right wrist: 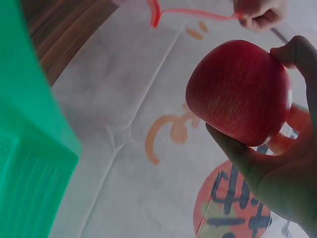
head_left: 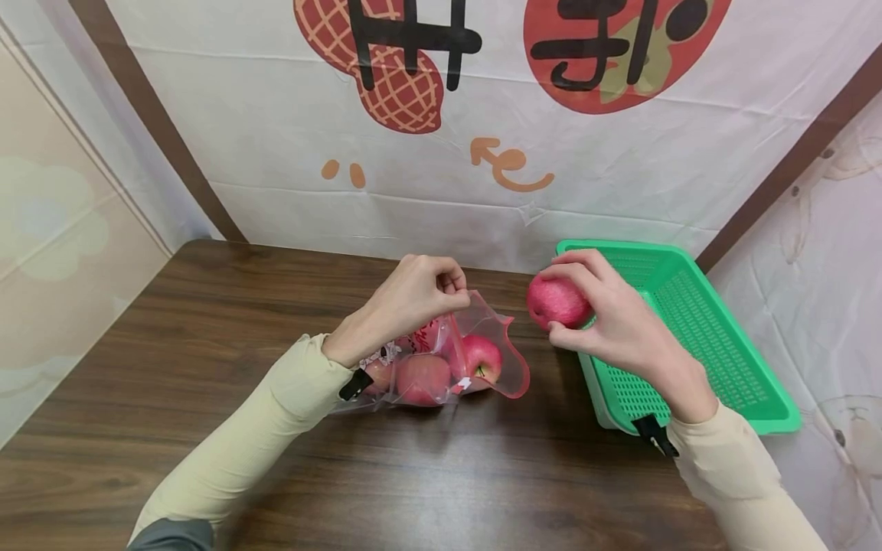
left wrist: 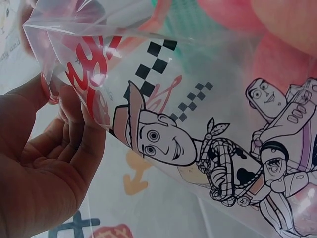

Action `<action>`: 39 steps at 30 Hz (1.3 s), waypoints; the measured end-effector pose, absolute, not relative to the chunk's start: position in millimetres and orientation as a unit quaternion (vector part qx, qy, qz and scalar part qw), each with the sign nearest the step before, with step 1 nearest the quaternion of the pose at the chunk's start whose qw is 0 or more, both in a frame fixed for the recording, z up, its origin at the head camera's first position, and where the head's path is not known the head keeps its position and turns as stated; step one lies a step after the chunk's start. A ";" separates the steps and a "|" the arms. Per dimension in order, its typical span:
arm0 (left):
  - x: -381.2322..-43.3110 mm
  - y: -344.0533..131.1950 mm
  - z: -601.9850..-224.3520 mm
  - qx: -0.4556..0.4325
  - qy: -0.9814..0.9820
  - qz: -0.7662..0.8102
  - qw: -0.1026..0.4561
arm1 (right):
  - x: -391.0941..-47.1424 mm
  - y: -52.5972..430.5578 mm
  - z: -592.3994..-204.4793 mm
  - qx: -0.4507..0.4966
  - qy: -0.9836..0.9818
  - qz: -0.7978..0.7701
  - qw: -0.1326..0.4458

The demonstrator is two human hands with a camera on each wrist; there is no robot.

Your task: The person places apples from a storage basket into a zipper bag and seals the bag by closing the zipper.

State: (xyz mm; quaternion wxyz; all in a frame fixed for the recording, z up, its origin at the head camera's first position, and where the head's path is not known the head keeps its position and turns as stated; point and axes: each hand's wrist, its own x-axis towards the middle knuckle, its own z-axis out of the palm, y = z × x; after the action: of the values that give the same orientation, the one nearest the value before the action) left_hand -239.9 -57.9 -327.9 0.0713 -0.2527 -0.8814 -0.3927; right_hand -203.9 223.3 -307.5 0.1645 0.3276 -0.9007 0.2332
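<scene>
A clear plastic bag [head_left: 506, 356] with a red rim and cartoon figures lies on the table, its mouth toward the right. Several red apples show inside it, one apple [head_left: 481, 358] close to the mouth. My left hand [head_left: 406, 302] pinches the bag's upper rim and lifts it; in the left wrist view the bag [left wrist: 163, 139] stretches away from the fingers. With thumb and fingers curled round it, my right hand [head_left: 613, 317] holds another red apple [head_left: 556, 301] in the air, right of the bag mouth. That apple [right wrist: 240, 91] shows whole-sided in the right wrist view.
A green plastic basket [head_left: 723, 337] with perforated walls stands at the right, partly behind my right hand and forearm. The brown wooden table [head_left: 172, 367] meets a printed white cloth wall [head_left: 441, 207] at the back. Another cloth hangs along each side.
</scene>
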 end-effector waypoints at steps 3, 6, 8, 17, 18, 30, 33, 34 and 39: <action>-239.9 -58.2 -328.4 -0.253 -0.881 -0.395 0.069 | -204.2 213.4 -309.2 0.348 -0.894 0.230 0.162; -240.1 -58.0 -329.1 -0.253 -0.881 -0.394 0.067 | -203.2 205.1 -312.0 0.357 -0.893 0.229 0.149; -240.2 -57.8 -329.4 -0.253 -0.881 -0.393 0.067 | -202.0 200.6 -313.7 0.359 -0.895 0.229 0.137; -241.0 -58.1 -330.3 -0.259 -0.880 -0.392 0.066 | -201.3 181.2 -322.4 0.374 -0.898 0.212 0.100; -241.0 -58.3 -330.2 -0.259 -0.880 -0.392 0.065 | -201.2 178.9 -323.7 0.376 -0.897 0.211 0.094; -240.6 -59.4 -327.3 -0.252 -0.883 -0.391 0.058 | -201.3 156.5 -352.0 0.430 -0.872 0.234 0.030; -240.8 -59.5 -328.4 -0.253 -0.884 -0.390 0.055 | -201.9 155.4 -358.2 0.450 -0.860 0.239 0.016; -241.1 -59.7 -329.1 -0.253 -0.884 -0.389 0.056 | -201.7 155.8 -359.6 0.452 -0.858 0.242 0.007; -242.3 -61.0 -332.0 -0.253 -0.884 -0.388 0.061 | -198.5 158.7 -363.4 0.444 -0.861 0.245 -0.031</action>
State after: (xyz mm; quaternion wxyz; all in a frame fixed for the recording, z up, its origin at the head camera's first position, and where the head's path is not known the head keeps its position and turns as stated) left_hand -242.3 -61.0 -332.0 0.0614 -0.2535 -0.8840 -0.3879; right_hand -198.5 158.7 -363.4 -0.0312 0.4440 -0.8612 0.2453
